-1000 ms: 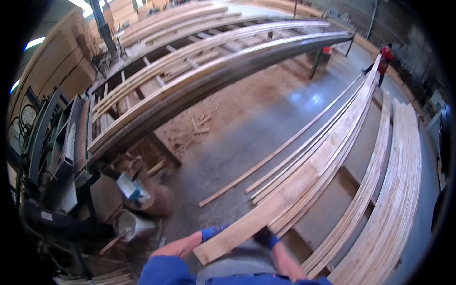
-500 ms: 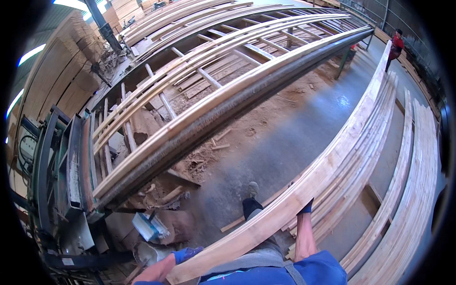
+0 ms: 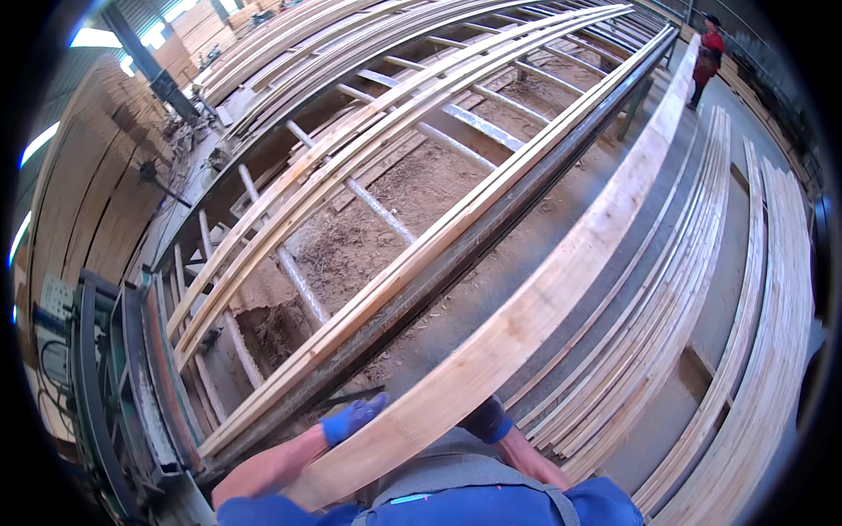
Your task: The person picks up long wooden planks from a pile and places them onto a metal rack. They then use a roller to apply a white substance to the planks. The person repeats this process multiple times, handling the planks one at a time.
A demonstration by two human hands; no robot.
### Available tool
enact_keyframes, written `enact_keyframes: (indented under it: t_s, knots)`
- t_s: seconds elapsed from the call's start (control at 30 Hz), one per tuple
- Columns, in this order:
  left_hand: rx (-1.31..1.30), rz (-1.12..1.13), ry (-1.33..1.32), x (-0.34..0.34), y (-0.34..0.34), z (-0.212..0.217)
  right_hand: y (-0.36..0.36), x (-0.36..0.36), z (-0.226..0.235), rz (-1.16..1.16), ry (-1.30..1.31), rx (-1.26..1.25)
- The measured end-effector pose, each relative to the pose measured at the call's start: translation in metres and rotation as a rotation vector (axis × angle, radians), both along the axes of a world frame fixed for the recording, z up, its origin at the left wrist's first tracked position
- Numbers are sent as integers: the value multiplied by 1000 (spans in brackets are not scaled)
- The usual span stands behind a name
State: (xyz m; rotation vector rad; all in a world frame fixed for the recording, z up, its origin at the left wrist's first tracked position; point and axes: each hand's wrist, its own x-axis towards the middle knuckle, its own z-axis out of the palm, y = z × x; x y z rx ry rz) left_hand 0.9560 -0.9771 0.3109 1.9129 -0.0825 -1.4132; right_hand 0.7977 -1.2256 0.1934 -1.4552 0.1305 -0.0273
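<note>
A long, pale wooden board (image 3: pixel 500 351) runs from my body up to the far right, held off the floor. My left hand (image 3: pixel 358 418), in a blue glove, grips its left edge near the close end. On the opposite edge, my right hand (image 3: pixel 488 422) in a dark glove with a blue cuff is closed on the same board, its fingers partly hidden beneath it. Another person (image 3: pixel 707 57) in red stands by the far end; their hands are too small to make out. Left of the board lies a metal roller frame (image 3: pixel 303 273) carrying several long boards (image 3: pixel 438 247).
On my right, long boards lie in low stacks (image 3: pixel 671 351) on the floor, with a wider stack (image 3: pixel 772 351) beyond. Green machinery (image 3: pixel 101 386) stands at the left end of the roller frame. Tall piles of timber (image 3: pixel 88 167) rise at the back left.
The board has swung left, away from the floor stack and closer to the roller frame. Both my hands moved with it and keep their hold. The far person appears further left.
</note>
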Motion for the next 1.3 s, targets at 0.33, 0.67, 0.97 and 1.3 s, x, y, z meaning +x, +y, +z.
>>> enact_keyframes:
  t_s: [0.33, 0.67, 0.97, 1.3]
  knots:
    - [106, -61, -182, 170, 104, 129, 110, 188, 30, 99, 122, 940]
    - [-44, 27, -15, 299, 268, -13, 121, 271, 128, 209, -35, 86]
    - [-136, 27, 299, 286, 272, -25, 128, 390, 233, 97, -304, -1026]
    - [-332, 8, -1292, 276, 197, 121, 131, 409, 177, 408, -365, -1357]
